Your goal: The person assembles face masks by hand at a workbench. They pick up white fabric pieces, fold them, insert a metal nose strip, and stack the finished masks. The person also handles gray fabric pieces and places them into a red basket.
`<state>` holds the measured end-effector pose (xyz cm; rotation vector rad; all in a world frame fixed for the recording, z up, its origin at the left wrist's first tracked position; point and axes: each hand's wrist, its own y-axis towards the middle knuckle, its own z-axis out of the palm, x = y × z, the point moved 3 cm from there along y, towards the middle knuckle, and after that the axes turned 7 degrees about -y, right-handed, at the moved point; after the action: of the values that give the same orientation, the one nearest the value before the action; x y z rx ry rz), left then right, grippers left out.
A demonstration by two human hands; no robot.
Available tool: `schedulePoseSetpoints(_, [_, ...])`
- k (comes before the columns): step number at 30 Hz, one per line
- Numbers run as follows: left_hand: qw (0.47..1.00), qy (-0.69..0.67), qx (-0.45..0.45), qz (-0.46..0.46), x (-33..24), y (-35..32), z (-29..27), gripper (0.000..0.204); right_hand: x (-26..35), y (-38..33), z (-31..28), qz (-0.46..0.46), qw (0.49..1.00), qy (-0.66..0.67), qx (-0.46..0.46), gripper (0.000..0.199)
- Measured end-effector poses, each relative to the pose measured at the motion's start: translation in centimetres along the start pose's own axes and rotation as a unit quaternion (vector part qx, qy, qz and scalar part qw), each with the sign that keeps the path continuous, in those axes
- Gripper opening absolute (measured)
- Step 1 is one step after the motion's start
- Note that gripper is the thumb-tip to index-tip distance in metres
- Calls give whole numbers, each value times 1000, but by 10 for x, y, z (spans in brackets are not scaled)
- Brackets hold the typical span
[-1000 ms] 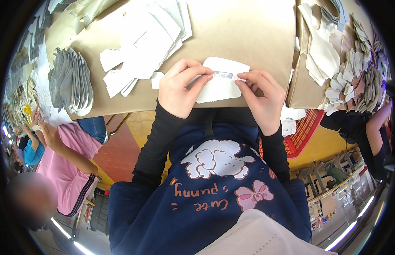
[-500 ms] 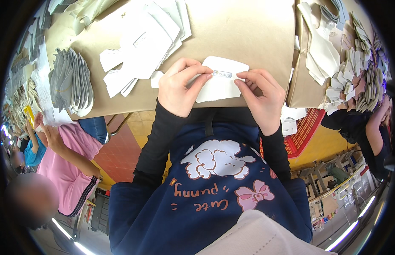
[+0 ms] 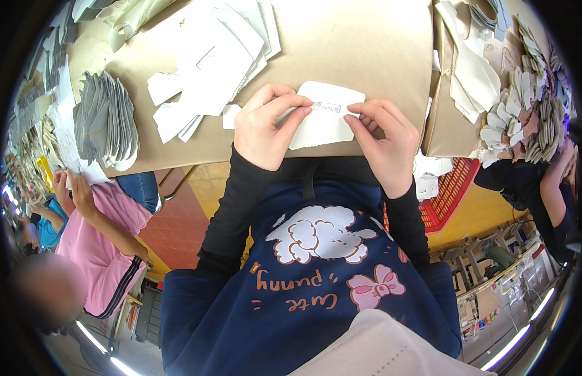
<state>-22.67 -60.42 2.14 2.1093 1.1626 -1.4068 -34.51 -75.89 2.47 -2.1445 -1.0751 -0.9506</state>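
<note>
A white cut fabric piece lies on the brown paper-covered table near its front edge. A small rectangular label sits on the piece's upper part. My left hand pinches the label's left end with thumb and fingers. My right hand pinches the label's right end, its fingers resting on the white piece. Both forearms wear black sleeves over a navy top.
A loose heap of white cut pieces lies left of my hands. A grey stack sits at the table's left end. More white and beige pieces pile up at right. A red basket is below. Seated people work at left and right.
Both hands stay on the label and the white piece; fingers shift only slightly. The piece has not moved noticeably.
</note>
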Motion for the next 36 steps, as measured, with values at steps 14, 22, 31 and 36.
schedulePoseSetpoints(14, [1000, 14, -8, 1, 0, -1, 2, 11, 0, 0, 0, -9, 1000, -9, 2, 14])
schedulePoseSetpoints(22, [1000, 13, -17, 1, 0, -1, 3, 10, 2, -1, 1, -5, 999, -39, 7, 14])
schedulePoseSetpoints(31, [1000, 12, -24, 7, -1, -2, 5, 10, 3, -2, 4, -10, 999, -49, 1, 16])
schedulePoseSetpoints(36, [1000, 18, -15, 14, -1, -1, 4, 10, 2, -2, 3, -22, 998, -58, -2, 17])
